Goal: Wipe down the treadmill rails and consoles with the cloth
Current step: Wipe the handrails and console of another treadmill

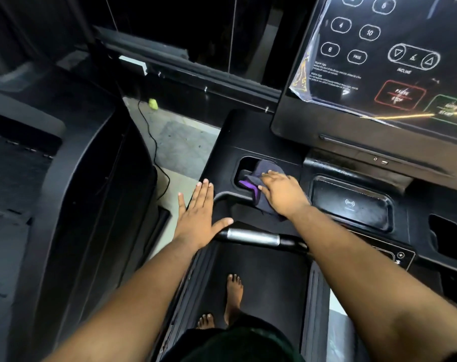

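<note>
Pressing down with fingers spread flat, the right hand [282, 194] has no closed grip on the cloth [264, 189]; it pins the dark, purple-edged fabric against the console tray [248, 142] with the palm and straight fingers. That flat hold looks chosen for wiping: a broad palm spreads pressure over the cloth so it can be pushed across the moulded plastic, not lifted.

Most of the cloth lies under and just ahead of this hand, a little right of the frame's centre. Its forward part is tucked into the cup-holder recess [245, 165], with a purple fold showing at the hand's left edge, and a dark corner trails back over the lip of the tray toward the wrist. So the fabric sits beneath the fingers and beyond the fingertips, not bunched inside the hand.

Left of it, the left hand [198, 215] is open with fingers straight and holds nothing. Its thumb reaches toward the handlebar [253, 237] with its silver sensor band; whether the palm bears on the rail or only hovers, I cannot tell. It probably serves as a brace while the other arm reaches forward.

At the upper right stands the control panel [379, 56], its protective film peeling at the corner. A charging pad [350, 205] sits just right of the wiping hand. The recess seems to be the part in hand now; panel, pad and rails likely remain.
</note>
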### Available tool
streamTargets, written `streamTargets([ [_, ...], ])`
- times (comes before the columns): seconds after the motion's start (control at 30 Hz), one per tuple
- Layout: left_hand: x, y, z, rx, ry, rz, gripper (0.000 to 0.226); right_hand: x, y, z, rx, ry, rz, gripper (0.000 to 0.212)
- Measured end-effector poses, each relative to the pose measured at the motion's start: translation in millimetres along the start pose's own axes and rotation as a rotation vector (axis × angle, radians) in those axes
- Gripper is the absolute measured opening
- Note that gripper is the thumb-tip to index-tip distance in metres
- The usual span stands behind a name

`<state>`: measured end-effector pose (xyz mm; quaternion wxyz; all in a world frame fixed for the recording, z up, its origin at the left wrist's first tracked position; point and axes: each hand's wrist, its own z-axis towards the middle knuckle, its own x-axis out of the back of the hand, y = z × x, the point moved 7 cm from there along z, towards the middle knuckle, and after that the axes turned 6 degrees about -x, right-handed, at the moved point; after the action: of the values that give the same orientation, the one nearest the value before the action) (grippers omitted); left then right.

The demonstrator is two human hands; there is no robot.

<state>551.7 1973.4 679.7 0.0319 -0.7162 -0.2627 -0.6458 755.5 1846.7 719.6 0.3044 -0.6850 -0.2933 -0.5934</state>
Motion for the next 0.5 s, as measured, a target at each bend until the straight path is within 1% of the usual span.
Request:
streamTargets([
  [0.03,0,-8,-17,0.007,0.015,-0.02,0.112,6,-7,-8,-0.016,0.063,0.065,0.041],
  [0.1,-4,-21,-49,0.036,0.039,-0.094,0.111,17,-23,-29,-0.055,0.188,0.308,0.047],
  [0.13,-8,-28,-68,0.058,0.045,-0.132,0.11,21,-39,-45,-0.043,0.25,0.428,0.048],
  [0.17,-11,-33,-84,0.078,0.044,-0.167,0.11,22,-58,-60,-0.013,0.285,0.497,0.047],
  [0.2,-16,-39,-104,0.1,0.039,-0.191,0.11,19,-84,-75,0.034,0.276,0.51,0.046],
  [0.23,-21,-42,-119,0.12,0.031,-0.207,0.109,11,-108,-87,0.065,0.208,0.462,0.048],
  [0.27,-26,-45,-134,0.144,0.026,-0.217,0.11,-3,-134,-98,0.083,0.091,0.363,0.054],
  [0.3,-31,-48,-152,0.169,0.023,-0.212,0.11,-19,-158,-110,0.104,-0.034,0.236,0.062],
  [0.33,-35,-48,-166,0.189,0.015,-0.208,0.112,-35,-172,-117,0.117,-0.109,0.11,0.072],
  [0.37,-40,-49,-182,0.21,0.006,-0.208,0.114,-43,-183,-120,0.131,-0.138,0.017,0.08],
  [0.4,-45,-48,-196,0.221,-0.002,-0.212,0.116,-45,-188,-116,0.141,-0.127,-0.039,0.086],
  [0.43,-49,-47,-208,0.233,-0.01,-0.217,0.117,-43,-190,-106,0.139,-0.114,-0.065,0.088],
  [0.5,-55,-46,-231,0.254,-0.016,-0.206,0.116,-40,-191,-80,0.119,-0.163,-0.071,0.085],
])
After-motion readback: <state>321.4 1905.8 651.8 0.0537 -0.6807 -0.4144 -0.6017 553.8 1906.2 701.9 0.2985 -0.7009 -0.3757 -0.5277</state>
